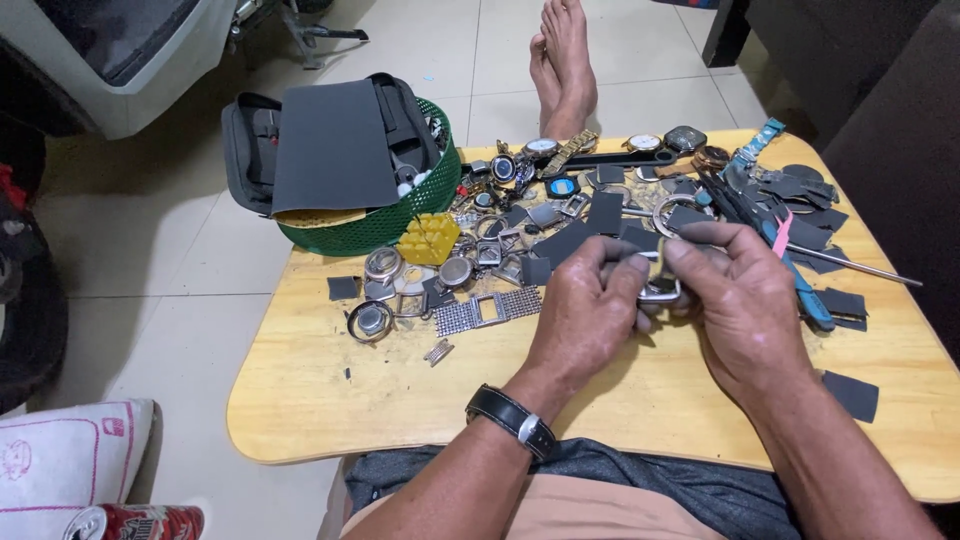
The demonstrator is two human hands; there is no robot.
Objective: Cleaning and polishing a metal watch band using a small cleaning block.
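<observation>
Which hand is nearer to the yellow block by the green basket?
Left. The left hand sits right of the yellow block, with scattered watch parts between. The right hand is farther right, beyond the left hand.

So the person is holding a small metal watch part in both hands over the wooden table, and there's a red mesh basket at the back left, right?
Not quite: the basket is green, not red. The rest holds. The head view shows the left hand and the right hand pinching a small metal watch part between them above the wooden table, with the basket at the back left.
</observation>
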